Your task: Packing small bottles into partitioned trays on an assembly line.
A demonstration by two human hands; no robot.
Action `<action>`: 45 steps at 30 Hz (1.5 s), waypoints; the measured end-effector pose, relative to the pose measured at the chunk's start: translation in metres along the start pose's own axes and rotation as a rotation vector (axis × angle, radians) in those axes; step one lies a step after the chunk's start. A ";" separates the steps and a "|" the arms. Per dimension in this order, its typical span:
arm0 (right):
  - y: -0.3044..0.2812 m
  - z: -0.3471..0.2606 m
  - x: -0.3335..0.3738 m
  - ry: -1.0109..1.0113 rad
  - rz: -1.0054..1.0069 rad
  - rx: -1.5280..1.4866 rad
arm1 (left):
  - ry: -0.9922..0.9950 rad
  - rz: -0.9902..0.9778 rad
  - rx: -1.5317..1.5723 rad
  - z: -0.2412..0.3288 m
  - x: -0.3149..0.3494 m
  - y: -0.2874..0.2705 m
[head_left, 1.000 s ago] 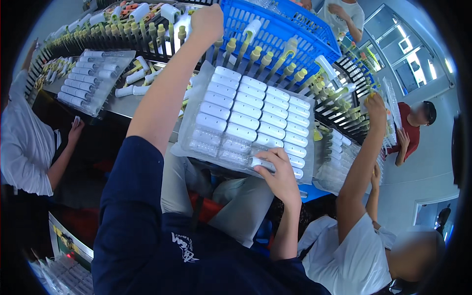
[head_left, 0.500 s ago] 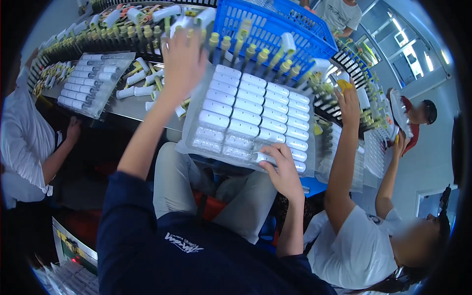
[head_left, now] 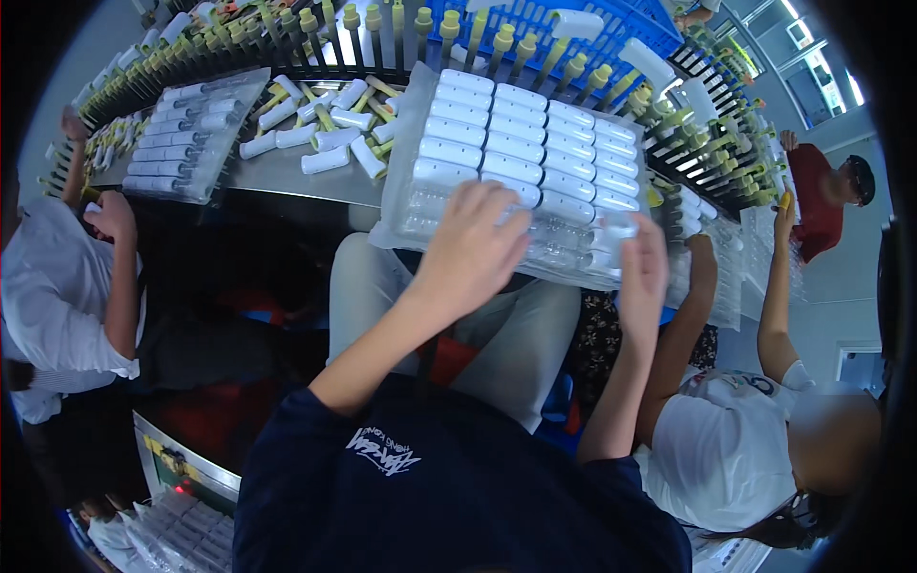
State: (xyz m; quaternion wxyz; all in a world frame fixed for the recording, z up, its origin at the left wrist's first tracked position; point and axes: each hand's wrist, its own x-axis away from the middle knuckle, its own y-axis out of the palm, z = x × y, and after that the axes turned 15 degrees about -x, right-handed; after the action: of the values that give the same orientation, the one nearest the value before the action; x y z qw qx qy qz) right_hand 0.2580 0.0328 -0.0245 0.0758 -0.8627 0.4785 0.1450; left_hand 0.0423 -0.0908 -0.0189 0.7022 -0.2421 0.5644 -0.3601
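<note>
A clear plastic blister tray (head_left: pixel 406 215) rests tilted by my lap, with rows of glossy white oblong plastic shells (head_left: pixel 511 167) filling its upper pockets; several pockets along its near side show bare plastic. My left hand (head_left: pixel 473 244) is over the near middle of the tray, fingers curled down. Its fingertips are partly hidden, so what they pinch is unclear. At the tray's near right corner my right hand (head_left: pixel 645 263) is closed on a white plastic shell (head_left: pixel 619 227), somewhat blurred, between thumb and fingers.
Behind the tray runs a black rack of yellow-tipped posts (head_left: pixel 449 29), with a blue crate (head_left: pixel 621 24) beyond. Loose white shells on yellow-green holders (head_left: pixel 330 138) lie on the metal table at left, beside another filled tray (head_left: pixel 167 143). Co-workers sit close on both sides.
My left hand has come down from the rack to the tray's near side. My right hand has shifted right along the tray. The view has shifted, and the right co-worker's near arm has lowered.
</note>
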 end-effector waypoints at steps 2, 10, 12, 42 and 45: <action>-0.008 -0.011 -0.001 -0.034 0.189 -0.334 | 0.115 -0.030 0.096 0.017 -0.009 0.014; -0.028 -0.018 0.019 0.037 0.419 -0.435 | 0.372 -0.102 -0.035 0.080 -0.044 0.082; -0.028 -0.018 0.025 0.020 0.460 -0.423 | 0.325 -0.246 0.032 0.084 -0.050 0.084; -0.033 -0.016 0.033 0.080 0.511 -0.506 | -0.478 0.325 0.373 -0.037 -0.224 0.068; -0.035 -0.017 0.038 0.099 0.503 -0.467 | -0.475 0.265 0.250 -0.085 -0.232 0.061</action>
State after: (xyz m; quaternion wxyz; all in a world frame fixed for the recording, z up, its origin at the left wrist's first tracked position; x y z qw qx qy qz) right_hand 0.3093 0.0164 -0.0213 -0.1849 -0.7179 0.6331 0.2228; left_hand -0.0495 0.1334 0.0577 0.8798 -0.1557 0.3623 -0.2654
